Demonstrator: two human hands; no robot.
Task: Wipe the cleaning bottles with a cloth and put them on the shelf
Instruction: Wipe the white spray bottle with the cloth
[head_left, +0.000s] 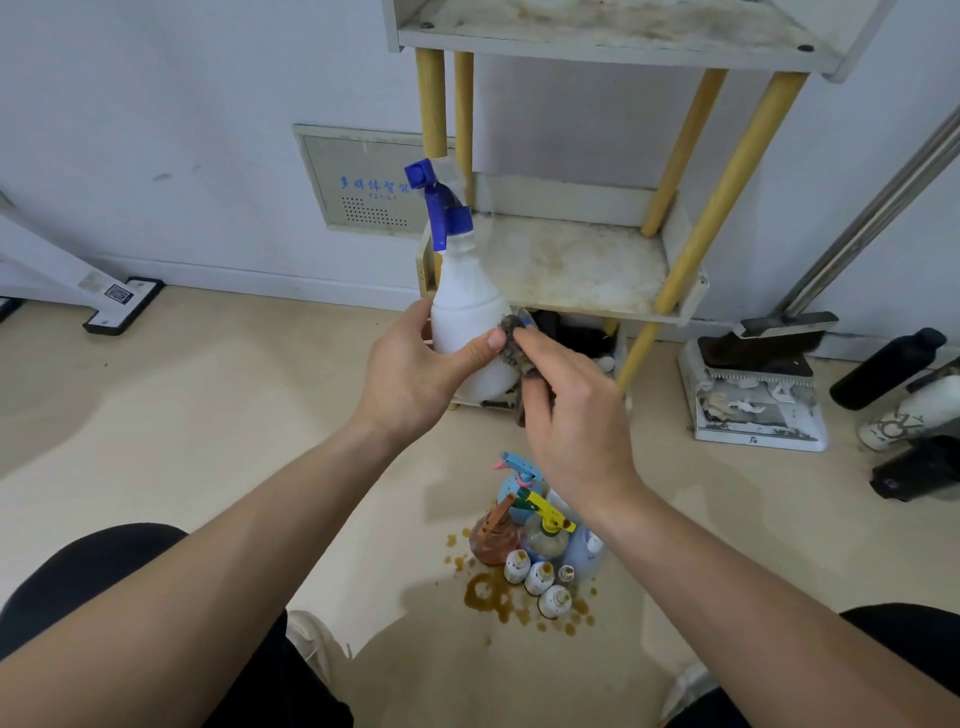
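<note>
Bottle: white smooth plastic spray bottle with blue trigger head, held upright mid-frame, off the floor.
Handling: likely light, stiff and slick; best gripped at the waist or neck.
Left hand: wrapped round the lower body with curled fingers, thumb across the front.
Right hand: pinched a crumpled dark grey cloth in the fingers, pressed to the bottle's 3 o'clock side.
Shelf: stained off-white board on round wooden legs, just behind the bottle, toward 1 o'clock.
</note>
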